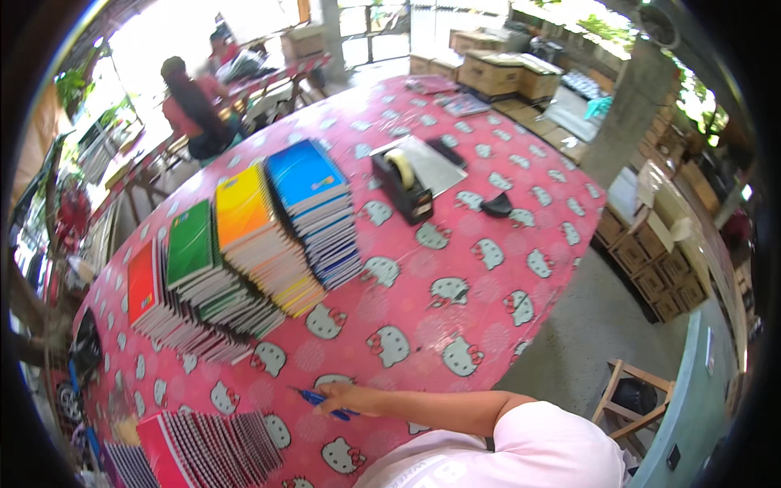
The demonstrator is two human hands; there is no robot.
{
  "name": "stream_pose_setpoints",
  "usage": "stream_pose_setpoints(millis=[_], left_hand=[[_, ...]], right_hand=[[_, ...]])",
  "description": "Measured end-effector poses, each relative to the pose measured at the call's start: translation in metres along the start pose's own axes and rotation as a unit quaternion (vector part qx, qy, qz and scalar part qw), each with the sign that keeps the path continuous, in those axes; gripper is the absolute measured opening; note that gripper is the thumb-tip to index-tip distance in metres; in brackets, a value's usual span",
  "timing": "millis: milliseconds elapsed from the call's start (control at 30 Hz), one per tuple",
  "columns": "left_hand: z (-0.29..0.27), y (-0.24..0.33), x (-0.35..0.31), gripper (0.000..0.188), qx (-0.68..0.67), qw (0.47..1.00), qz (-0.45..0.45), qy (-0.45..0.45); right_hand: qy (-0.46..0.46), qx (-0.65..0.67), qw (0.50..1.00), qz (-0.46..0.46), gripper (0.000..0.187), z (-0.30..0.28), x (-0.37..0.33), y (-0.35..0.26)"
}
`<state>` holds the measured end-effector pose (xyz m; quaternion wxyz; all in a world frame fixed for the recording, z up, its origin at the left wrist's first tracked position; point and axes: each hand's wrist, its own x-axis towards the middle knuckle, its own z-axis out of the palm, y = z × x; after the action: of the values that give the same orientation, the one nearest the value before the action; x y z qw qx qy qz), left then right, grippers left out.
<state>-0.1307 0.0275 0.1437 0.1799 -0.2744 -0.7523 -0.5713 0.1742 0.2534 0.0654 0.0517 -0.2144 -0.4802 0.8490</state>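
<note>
Count: four tall notebook stacks, two lower-left notebook piles. Also counted: one tape dispenser, one blue tool.

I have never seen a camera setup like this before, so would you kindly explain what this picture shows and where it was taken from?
There is no machine here, only a person using bare hands. The single picture comes from a wide fisheye camera on the person's head, looking down, so straight edges bend. The right hand holds a small blue tool, too unclear to name exactly; the left hand is out of view. On the pink patterned table cover lie fanned stacks of spiral notebooks: red notebooks, green notebooks, yellow notebooks and blue notebooks. More notebooks lie at the lower left. Right of the blue stack is a black tape dispenser.
</note>
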Motion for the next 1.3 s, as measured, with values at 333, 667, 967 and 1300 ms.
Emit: stream_pose_setpoints(millis=[333,667,967,1300], left_hand=[[0.108,-0.036,-0.053,0.058,-0.005,0.991,-0.06,-0.12],[0.144,-0.038,-0.072,0.057,-0.024,0.983,-0.056,-0.176],[0.152,-0.041,-0.083,0.057,-0.028,0.979,-0.072,-0.19],[0.115,-0.072,-0.096,0.057,-0.008,0.984,-0.086,-0.158]], right_hand=[[0.196,-0.609,0.754,-0.15,0.056,0.003,-0.006,0.025],[0.233,-0.553,0.783,-0.164,0.05,0.004,-0.002,0.029],[0.233,-0.523,0.81,-0.125,0.048,0.003,0.0,0.02],[0.075,-0.093,0.987,-0.107,0.042,-0.001,0.011,0.029]])
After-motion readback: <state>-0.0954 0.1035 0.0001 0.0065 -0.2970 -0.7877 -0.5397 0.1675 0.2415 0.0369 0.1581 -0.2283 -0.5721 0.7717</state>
